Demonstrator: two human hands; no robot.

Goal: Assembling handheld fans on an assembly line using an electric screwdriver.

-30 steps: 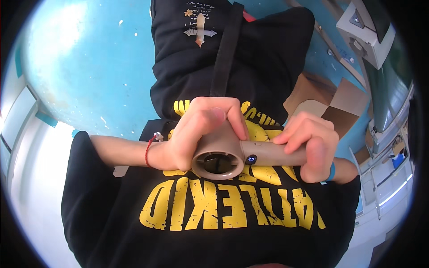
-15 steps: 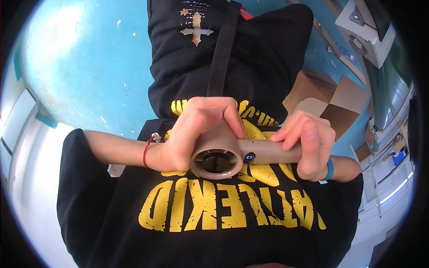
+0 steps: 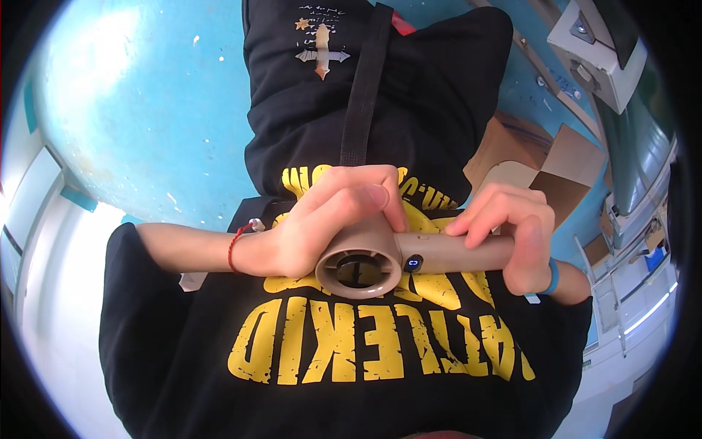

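Observation:
A tan handheld fan lies sideways across the front of my black shirt, held up before my chest. Its round head faces me, with a dark hub inside a spoked ring, and a small lit display sits on the handle by the head. Wrapped over the top and left of the head is my left hand, closed, a red cord at its wrist. My right hand grips the far end of the handle, fingertips on its upper side, with a blue band at the wrist. The palm side of each grip is hidden.
My shirt carries large yellow lettering, and a black strap runs down over dark cloth beyond it. An open cardboard box stands on the blue floor at right. Farther right is a white boxy device.
The fan has shifted slightly right and down with both hands. My right thumb has moved outward toward the handle's end, and the left thumb has slid right over the fan head.

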